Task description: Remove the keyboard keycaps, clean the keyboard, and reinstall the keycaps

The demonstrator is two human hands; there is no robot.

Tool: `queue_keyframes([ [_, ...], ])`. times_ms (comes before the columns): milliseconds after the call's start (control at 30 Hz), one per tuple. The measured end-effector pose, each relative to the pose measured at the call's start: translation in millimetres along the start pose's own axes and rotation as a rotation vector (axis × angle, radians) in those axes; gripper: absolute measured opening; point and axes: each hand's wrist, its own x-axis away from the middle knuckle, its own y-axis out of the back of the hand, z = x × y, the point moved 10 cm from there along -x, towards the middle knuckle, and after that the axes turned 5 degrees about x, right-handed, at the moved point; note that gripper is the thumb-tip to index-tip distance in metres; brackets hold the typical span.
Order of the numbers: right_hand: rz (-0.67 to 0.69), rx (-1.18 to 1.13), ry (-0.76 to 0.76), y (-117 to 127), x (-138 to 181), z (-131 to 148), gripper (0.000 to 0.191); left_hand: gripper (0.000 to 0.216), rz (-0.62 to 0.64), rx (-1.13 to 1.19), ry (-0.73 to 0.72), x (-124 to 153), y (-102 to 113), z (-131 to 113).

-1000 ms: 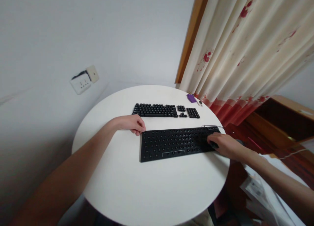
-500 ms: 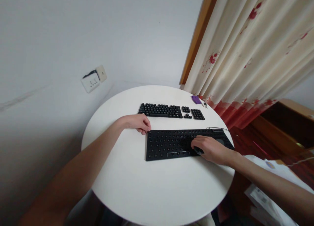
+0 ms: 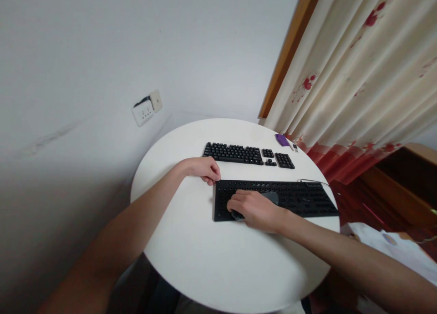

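A black keyboard base (image 3: pixel 307 200) with its keycaps off lies on the round white table (image 3: pixel 218 264). My left hand (image 3: pixel 206 169) is curled closed at its far left corner, with thumb and fingers on the edge. Over the left part of the base, my right hand (image 3: pixel 254 208) is closed around a black brush with a grey rounded end (image 3: pixel 271 197). Its dark front shows beneath my fingers, against the keyboard; the grip itself is mostly hidden. A thin cable (image 3: pixel 312 181) runs along the base's back edge.
Behind the base, loose black keycaps (image 3: pixel 235 153) are laid out in keyboard order, with a number-pad block (image 3: pixel 284 160) at right. A purple packet (image 3: pixel 282 139) and a small item (image 3: pixel 295 147) sit near the curtain (image 3: pixel 327 100). A wall socket (image 3: pixel 142 112) is at left.
My right hand has slid left along the keyboard base with the brush, from its middle to its left part. My left hand stays at the corner. The view has shifted slightly.
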Motion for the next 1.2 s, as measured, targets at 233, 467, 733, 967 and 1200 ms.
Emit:
queue_keyframes([
  [233,-0.173,0.087,0.115,7.2,-61.8,50.2,0.011,0.026,0.02,0.007,-0.013,-7.8,5.7,10.7],
  [467,-0.289,0.166,0.127,23.3,-58.5,87.6,0.012,0.027,0.009,-0.022,0.001,-5.7,6.9,9.6],
  [733,-0.226,0.24,-0.048,-3.2,-5.8,53.2,0.012,0.028,0.032,-0.011,0.009,-7.2,6.5,10.4],
  [967,-0.142,0.193,-0.248,-13.6,65.2,8.3,0.005,0.029,0.028,-0.057,0.017,-5.2,6.4,6.0],
  [1200,-0.137,0.069,-0.542,-23.0,157.8,-49.8,0.035,0.027,0.024,-0.053,0.046,-5.3,7.3,8.6],
])
